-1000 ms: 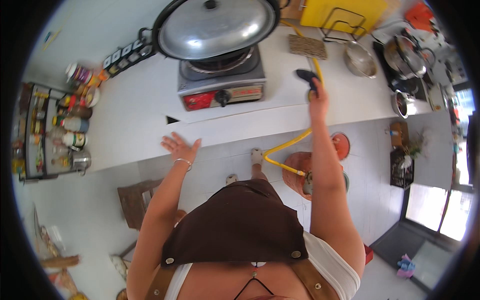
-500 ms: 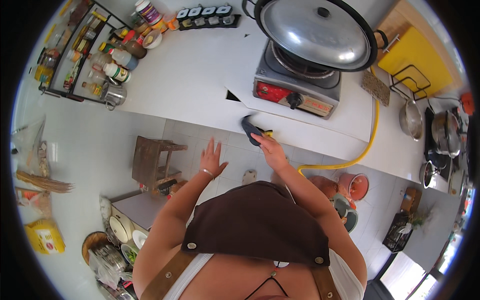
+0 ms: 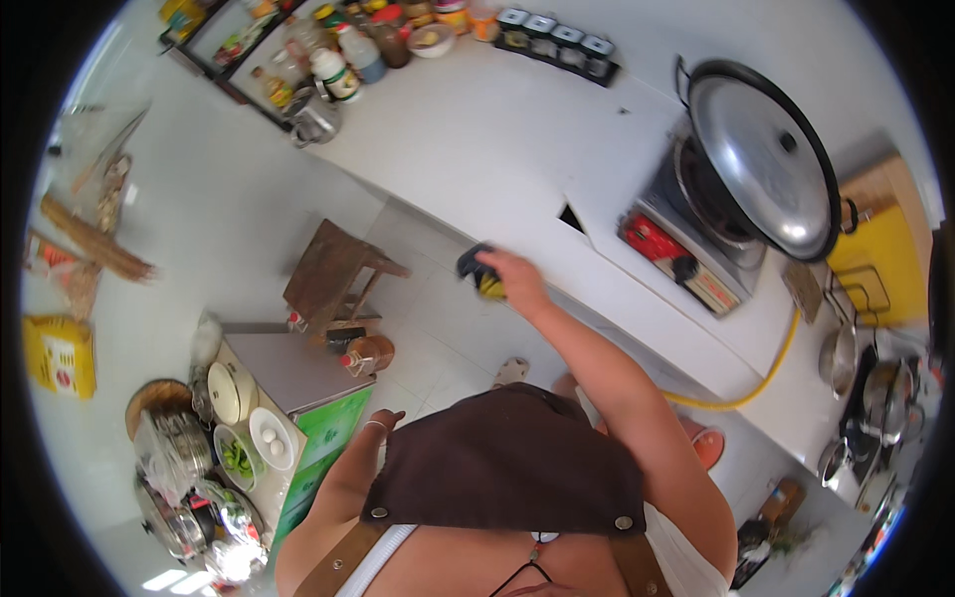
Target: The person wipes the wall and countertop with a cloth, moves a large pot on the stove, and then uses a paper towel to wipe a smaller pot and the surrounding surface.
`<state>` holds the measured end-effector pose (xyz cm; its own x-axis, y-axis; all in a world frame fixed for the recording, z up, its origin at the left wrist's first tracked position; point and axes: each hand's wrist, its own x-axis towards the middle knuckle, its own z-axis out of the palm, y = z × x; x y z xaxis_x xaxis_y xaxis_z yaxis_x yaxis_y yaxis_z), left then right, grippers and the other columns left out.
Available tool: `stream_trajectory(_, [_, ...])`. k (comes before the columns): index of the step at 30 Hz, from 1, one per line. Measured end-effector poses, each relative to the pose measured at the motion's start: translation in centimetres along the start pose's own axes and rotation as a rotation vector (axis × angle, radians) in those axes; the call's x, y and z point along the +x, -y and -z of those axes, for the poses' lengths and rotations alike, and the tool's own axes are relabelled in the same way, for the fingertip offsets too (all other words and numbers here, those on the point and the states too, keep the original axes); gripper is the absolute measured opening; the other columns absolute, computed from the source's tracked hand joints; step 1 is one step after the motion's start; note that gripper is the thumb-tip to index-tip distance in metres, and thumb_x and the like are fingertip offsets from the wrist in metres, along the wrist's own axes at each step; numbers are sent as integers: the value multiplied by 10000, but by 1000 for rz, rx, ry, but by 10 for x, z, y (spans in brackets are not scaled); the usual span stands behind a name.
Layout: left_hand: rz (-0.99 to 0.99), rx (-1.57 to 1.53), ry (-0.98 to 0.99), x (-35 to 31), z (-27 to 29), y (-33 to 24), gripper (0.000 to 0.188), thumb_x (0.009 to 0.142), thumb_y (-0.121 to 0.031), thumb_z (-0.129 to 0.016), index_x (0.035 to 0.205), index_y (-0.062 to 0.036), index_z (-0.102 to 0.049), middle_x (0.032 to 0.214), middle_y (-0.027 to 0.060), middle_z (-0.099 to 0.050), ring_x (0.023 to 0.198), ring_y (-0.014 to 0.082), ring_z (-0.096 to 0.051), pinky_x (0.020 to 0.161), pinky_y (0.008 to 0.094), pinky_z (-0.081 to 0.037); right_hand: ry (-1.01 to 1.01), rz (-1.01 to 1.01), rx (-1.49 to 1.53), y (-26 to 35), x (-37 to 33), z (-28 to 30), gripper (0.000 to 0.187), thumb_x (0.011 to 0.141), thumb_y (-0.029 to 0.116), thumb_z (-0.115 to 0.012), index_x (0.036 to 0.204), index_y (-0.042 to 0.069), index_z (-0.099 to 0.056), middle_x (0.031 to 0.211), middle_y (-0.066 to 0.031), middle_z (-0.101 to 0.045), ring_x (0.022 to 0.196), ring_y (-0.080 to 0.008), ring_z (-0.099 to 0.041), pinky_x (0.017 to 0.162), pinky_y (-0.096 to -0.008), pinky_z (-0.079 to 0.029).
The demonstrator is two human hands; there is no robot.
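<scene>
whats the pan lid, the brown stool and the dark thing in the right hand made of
Pan lid: metal, perhaps aluminium or steel; silvery with bright reflections.
Stool: probably wood; matte brown, uneven in tone.
Dark thing in the right grip: possibly rubber, plastic or cloth; too blurred to settle material or finish.

Your right hand (image 3: pixel 517 280) grips a blurred black-and-yellow object (image 3: pixel 477 267) beside the front edge of the white counter (image 3: pixel 468 139), while your left hand (image 3: pixel 384 419) hangs close to your dark apron (image 3: pixel 507 463). On the counter, a lidded wok (image 3: pixel 751 164) sits on a gas stove (image 3: pixel 649 237); a wooden stool (image 3: pixel 328 269) stands to your left.
</scene>
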<state>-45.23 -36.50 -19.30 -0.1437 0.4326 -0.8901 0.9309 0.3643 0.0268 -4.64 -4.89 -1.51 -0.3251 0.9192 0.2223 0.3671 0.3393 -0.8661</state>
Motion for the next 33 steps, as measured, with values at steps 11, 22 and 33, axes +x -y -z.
stream_trajectory(11, [-374,66,-81,17,-17,-1,584,904,-526,-389,1003,-19,-662,1027,201,-641,1027,363,-577,891,435,-433,359,107,-953,-11,-39,16,224,860,144,-513,1030,124,-658,1365,62,-476,1380,-190,-257,1128,-508,-160])
stream_trajectory(22, [-263,-134,-204,68,-29,50,623,882,-547,-424,933,26,-662,1026,222,-638,1018,371,-575,898,428,-435,134,-314,-1028,-11,-263,167,305,869,162,-547,1161,114,-623,1307,-26,-534,1323,-268,-351,1097,-442,-270])
stream_trajectory(33, [-14,-300,52,-23,-41,19,656,842,-586,-459,966,22,-673,1058,226,-633,1042,368,-573,911,414,-430,32,71,-725,-24,-122,68,325,743,-41,-554,1001,103,-688,1219,-121,-587,1283,-365,-384,1077,-473,-287])
